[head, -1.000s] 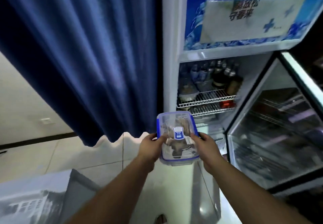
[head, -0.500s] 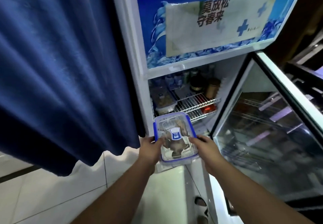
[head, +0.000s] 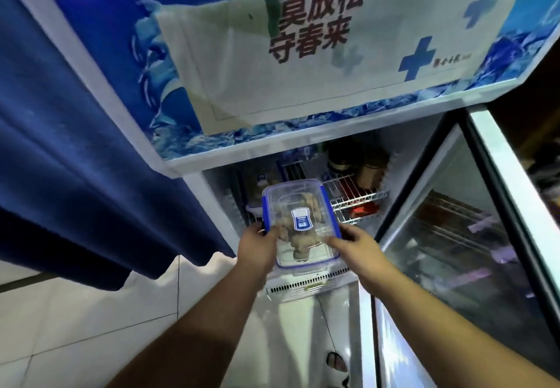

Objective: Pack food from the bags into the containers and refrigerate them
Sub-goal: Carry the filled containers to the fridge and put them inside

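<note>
I hold a clear plastic container (head: 300,205) with a blue-rimmed lid and a blue label, brownish food inside. My left hand (head: 257,246) grips its left side and my right hand (head: 354,246) grips its right side. The container hangs in front of the open fridge (head: 194,172), level with its white wire shelf (head: 354,199). Bottles and jars (head: 357,166) stand at the back of that shelf.
The fridge's glass door (head: 472,236) stands open to the right. A blue curtain (head: 75,160) hangs at the left, next to the fridge. A blue and white poster (head: 303,39) covers the fridge's upper panel. White floor tiles (head: 91,327) lie below.
I have stepped closer to the fridge; it fills more of the view. The container, still in both hands, has moved forward to the shelf opening.
</note>
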Demonstrator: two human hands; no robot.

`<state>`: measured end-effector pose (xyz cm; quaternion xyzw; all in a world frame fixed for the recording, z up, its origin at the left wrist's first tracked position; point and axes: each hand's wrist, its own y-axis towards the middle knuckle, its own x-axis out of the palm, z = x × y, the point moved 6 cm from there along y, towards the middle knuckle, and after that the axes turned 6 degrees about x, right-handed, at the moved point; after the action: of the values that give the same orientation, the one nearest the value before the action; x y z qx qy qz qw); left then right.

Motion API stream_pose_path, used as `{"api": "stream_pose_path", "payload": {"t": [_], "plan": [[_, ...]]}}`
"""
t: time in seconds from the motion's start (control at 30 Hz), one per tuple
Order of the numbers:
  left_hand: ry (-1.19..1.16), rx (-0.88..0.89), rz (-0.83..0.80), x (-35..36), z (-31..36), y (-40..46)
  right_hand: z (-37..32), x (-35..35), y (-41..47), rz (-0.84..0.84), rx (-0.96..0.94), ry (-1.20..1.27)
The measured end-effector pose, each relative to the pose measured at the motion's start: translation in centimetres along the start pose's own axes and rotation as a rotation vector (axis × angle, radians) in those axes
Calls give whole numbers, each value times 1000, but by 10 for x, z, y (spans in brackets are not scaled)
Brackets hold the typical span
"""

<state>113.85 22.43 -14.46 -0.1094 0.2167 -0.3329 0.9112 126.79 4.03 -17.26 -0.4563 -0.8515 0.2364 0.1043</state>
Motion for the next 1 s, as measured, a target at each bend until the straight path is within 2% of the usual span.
{"api": "stream_pose_path", "payload": {"t": [0.23, 0.33, 0.5, 0.7, 0.83, 1.0], "plan": [[52, -29, -11, 51, -6, 21, 26, -38, 25, 108, 32, 124], [52, -33, 7, 63, -3, 36, 21, -47, 44, 189, 12, 122], [38, -9, 21, 88, 7, 81, 4, -49, 100, 204, -8, 158], [195, -57, -4, 110, 9, 133, -15, -53, 171, 268, -98, 22], [311, 117, -71, 131, 14, 168, -13, -51, 220, 315, -76, -64], [641, 254, -1, 145, 11, 197, -15, -42, 259, 244, -126, -185]]}}
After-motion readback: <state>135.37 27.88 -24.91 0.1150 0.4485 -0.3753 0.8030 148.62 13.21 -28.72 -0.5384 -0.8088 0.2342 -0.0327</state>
